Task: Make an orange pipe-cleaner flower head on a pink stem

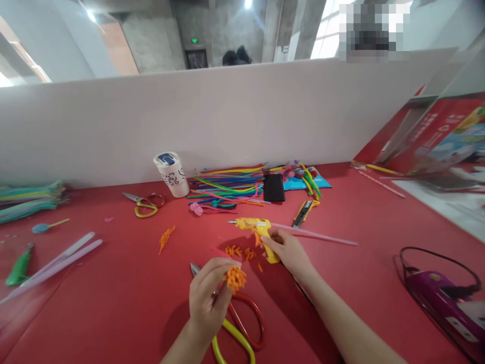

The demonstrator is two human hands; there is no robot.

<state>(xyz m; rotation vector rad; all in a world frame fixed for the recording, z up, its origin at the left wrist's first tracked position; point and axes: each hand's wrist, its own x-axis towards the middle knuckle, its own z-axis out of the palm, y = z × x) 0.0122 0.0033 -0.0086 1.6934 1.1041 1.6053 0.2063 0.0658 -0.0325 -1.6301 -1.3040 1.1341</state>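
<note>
Between the fingers of my left hand (209, 293) is a small orange pipe-cleaner tuft (236, 278), its cut ends facing me. My right hand (291, 253) is wrapped round the handle of a yellow hot glue gun (257, 230), whose metal nozzle points left. A clear glue stick (322, 235) sticks out behind the gun. Under my left hand lie large scissors (242, 333) with one red and one yellow handle, their blades partly covered. Loose orange pieces (234, 251) lie on the red table just beyond the left hand, and another orange piece (165, 238) is further left.
Along the white partition (227, 116) stand a white tumbler (172, 174) and many coloured pipe cleaners (227, 184), beside a black flat case (274, 187). A utility knife (302, 214) and smaller scissors (142, 205) lie nearby. At right is a purple corded tool (439, 298).
</note>
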